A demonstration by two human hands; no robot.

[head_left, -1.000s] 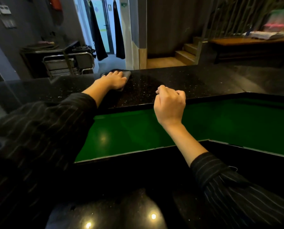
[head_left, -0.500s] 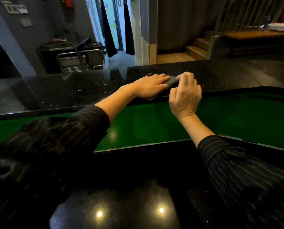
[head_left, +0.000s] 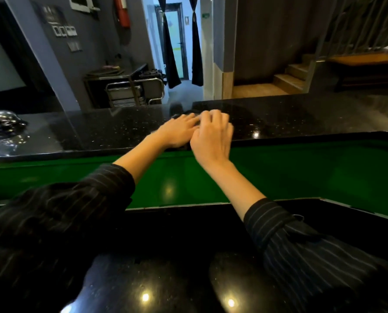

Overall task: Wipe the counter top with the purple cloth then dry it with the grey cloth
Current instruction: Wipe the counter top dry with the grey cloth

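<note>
The room beyond was dim: a curtained doorway, a metal trolley left of it, wooden steps to its right. The black speckled counter top ran across the view, with a green surface below its near edge. Both my arms, in striped sleeves, reached over the green surface. My left hand lay flat, fingers straight, pressing on the cloth. My right hand touched the left, fingers curled over the cloth's far part; blur prevented telling whether they pinched it. The cloth lay on the counter top, almost wholly covered, with a dark sliver showing beyond my left fingers.
</note>
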